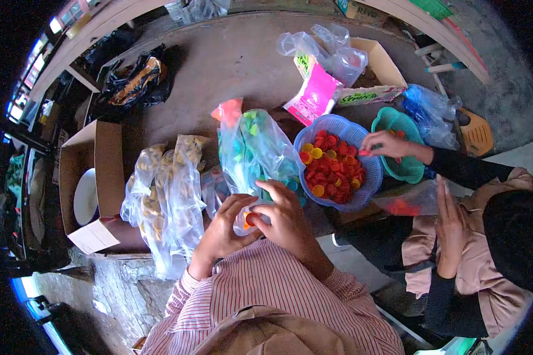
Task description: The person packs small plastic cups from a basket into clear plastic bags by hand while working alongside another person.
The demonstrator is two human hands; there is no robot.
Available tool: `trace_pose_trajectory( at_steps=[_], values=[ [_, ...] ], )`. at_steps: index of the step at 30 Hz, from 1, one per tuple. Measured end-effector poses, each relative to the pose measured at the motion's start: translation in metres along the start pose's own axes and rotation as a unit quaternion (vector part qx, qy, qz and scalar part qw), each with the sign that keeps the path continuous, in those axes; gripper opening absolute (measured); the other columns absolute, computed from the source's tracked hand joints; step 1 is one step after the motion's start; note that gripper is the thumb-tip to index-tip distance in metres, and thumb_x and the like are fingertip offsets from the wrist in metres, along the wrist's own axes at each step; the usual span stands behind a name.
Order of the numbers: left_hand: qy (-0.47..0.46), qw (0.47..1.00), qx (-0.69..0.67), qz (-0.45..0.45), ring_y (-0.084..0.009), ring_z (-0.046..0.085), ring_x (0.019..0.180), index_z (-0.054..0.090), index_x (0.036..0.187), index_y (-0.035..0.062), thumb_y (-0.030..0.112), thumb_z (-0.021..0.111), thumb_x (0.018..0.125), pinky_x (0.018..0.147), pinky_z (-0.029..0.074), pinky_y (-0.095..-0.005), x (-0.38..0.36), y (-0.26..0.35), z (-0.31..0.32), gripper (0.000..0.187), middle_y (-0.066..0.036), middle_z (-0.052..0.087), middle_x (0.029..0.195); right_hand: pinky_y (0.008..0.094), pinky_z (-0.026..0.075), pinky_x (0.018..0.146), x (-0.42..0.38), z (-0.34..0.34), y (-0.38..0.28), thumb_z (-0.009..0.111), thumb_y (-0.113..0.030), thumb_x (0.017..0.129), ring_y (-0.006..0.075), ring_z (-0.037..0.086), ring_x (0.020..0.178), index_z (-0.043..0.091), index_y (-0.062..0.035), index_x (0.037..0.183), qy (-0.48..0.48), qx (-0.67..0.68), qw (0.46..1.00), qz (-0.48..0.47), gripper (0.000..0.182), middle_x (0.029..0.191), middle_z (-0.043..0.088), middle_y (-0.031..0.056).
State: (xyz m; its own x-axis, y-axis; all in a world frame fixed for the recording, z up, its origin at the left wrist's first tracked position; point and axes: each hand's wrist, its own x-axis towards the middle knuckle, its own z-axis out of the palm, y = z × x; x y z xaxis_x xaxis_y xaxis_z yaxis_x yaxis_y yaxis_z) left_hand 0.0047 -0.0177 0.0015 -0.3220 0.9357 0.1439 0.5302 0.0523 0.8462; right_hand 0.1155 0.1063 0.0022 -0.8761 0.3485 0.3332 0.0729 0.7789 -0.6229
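In front of my striped shirt, my left hand (pixel 222 229) and my right hand (pixel 285 220) meet at a small piece of clear plastic that looks like a bag. The left fingers curl around the plastic's edge. Between my right thumb and fingers is a small orange cap (pixel 248 220), partly hidden. Just beyond my hands lies a clear bag of green and teal caps (pixel 251 142). Left of it are clear bags of tan caps (pixel 186 171). A blue basket (pixel 370 195) of red and yellow caps stands to the right of my right hand.
At right, a co-worker's hand (pixel 385 144) hovers over the baskets, near a teal basket (pixel 411 168); their other hand (pixel 450 222) is by a clear bag with red caps (pixel 403 206). Cardboard boxes (pixel 109 154) (pixel 391 62) and a black plastic bag (pixel 139 80) sit around the table.
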Motion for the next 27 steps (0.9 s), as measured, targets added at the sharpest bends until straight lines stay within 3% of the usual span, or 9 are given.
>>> trace_pose_trajectory(
  at_steps=[5,9,11,13,15,19,21,25,27],
  values=[
    [-0.007,1.000,0.011,0.005,-0.0306,0.048,0.104,0.049,0.111,-0.0022,0.012,0.074,0.057,0.090,0.039,-0.0359,0.001,0.003,0.001,0.061,-0.017,0.050,0.109,0.0377,0.036,0.090,-0.005,-0.012,0.011,0.068,-0.016,0.067,0.0277,0.049,0.103,0.065,-0.0065,0.086,-0.006,0.065,0.997,0.031,0.022,0.109,0.052,0.0120],
    [0.007,1.000,0.015,0.002,-0.0311,0.049,0.102,0.050,0.107,-0.0022,0.012,0.075,0.058,0.089,0.040,-0.0365,0.000,0.005,0.003,0.056,-0.016,0.052,0.106,0.0320,0.044,0.074,-0.015,-0.041,0.063,0.065,-0.009,0.071,0.0230,0.057,0.083,0.062,-0.0028,0.086,0.154,0.018,0.984,0.090,0.017,0.088,0.059,0.0100],
    [0.004,1.000,0.020,0.005,-0.0312,0.050,0.101,0.051,0.104,-0.0025,0.013,0.075,0.058,0.087,0.040,-0.0366,-0.001,0.002,0.003,0.055,-0.016,0.052,0.106,0.0263,0.045,0.061,-0.027,-0.050,0.106,0.062,-0.006,0.074,0.0164,0.057,0.073,0.062,-0.0035,0.085,0.217,0.071,0.944,0.238,0.012,0.081,0.059,0.0080],
    [-0.003,1.000,0.014,0.004,-0.0316,0.049,0.101,0.050,0.104,-0.0029,0.014,0.073,0.061,0.087,0.039,-0.0369,0.000,0.003,0.002,0.052,-0.017,0.052,0.105,0.0268,0.044,0.059,-0.040,-0.058,0.160,0.061,-0.007,0.075,0.0178,0.056,0.066,0.062,-0.0037,0.084,0.236,-0.075,0.945,0.214,0.010,0.076,0.059,0.0085],
    [-0.006,1.000,0.009,0.004,-0.0319,0.049,0.101,0.050,0.103,-0.0033,0.015,0.071,0.063,0.087,0.039,-0.0371,0.000,0.001,0.003,0.048,-0.017,0.052,0.105,0.0303,0.045,0.060,-0.032,-0.058,0.189,0.060,-0.009,0.075,0.0218,0.058,0.067,0.062,-0.0036,0.083,0.244,-0.036,0.933,0.264,0.009,0.076,0.060,0.0106],
    [0.005,1.000,-0.007,-0.026,-0.0326,0.049,0.102,0.050,0.104,-0.0040,0.015,0.062,0.070,0.088,0.038,-0.0370,0.003,-0.001,0.007,0.041,-0.019,0.051,0.105,0.0390,0.046,0.062,-0.005,-0.055,0.213,0.062,-0.021,0.073,0.0313,0.058,0.070,0.063,-0.0045,0.076,0.155,-0.148,0.952,0.219,0.017,0.072,0.061,0.0154],
    [0.010,0.999,0.005,-0.031,-0.0327,0.048,0.102,0.050,0.105,-0.0042,0.014,0.060,0.071,0.089,0.037,-0.0368,0.005,0.002,0.006,0.040,-0.019,0.051,0.106,0.0403,0.047,0.063,0.008,-0.050,0.219,0.064,-0.027,0.071,0.0318,0.059,0.069,0.064,-0.0050,0.074,-0.028,-0.273,0.917,0.290,0.022,0.071,0.060,0.0155],
    [-0.004,0.999,0.013,-0.034,-0.0326,0.048,0.103,0.050,0.107,-0.0040,0.010,0.061,0.067,0.089,0.038,-0.0361,0.007,0.004,0.005,0.044,-0.019,0.050,0.107,0.0392,0.048,0.064,0.012,-0.040,0.230,0.067,-0.028,0.068,0.0290,0.060,0.071,0.063,-0.0055,0.072,-0.057,-0.319,0.874,0.362,0.023,0.073,0.061,0.0152],
    [-0.007,0.999,0.018,-0.033,-0.0326,0.048,0.103,0.049,0.107,-0.0040,0.010,0.061,0.066,0.089,0.038,-0.0361,0.007,0.004,0.004,0.045,-0.019,0.050,0.107,0.0378,0.048,0.065,0.002,-0.042,0.240,0.068,-0.023,0.067,0.0273,0.061,0.072,0.063,-0.0051,0.075,-0.025,-0.245,0.911,0.330,0.020,0.075,0.062,0.0142]
  ],
)
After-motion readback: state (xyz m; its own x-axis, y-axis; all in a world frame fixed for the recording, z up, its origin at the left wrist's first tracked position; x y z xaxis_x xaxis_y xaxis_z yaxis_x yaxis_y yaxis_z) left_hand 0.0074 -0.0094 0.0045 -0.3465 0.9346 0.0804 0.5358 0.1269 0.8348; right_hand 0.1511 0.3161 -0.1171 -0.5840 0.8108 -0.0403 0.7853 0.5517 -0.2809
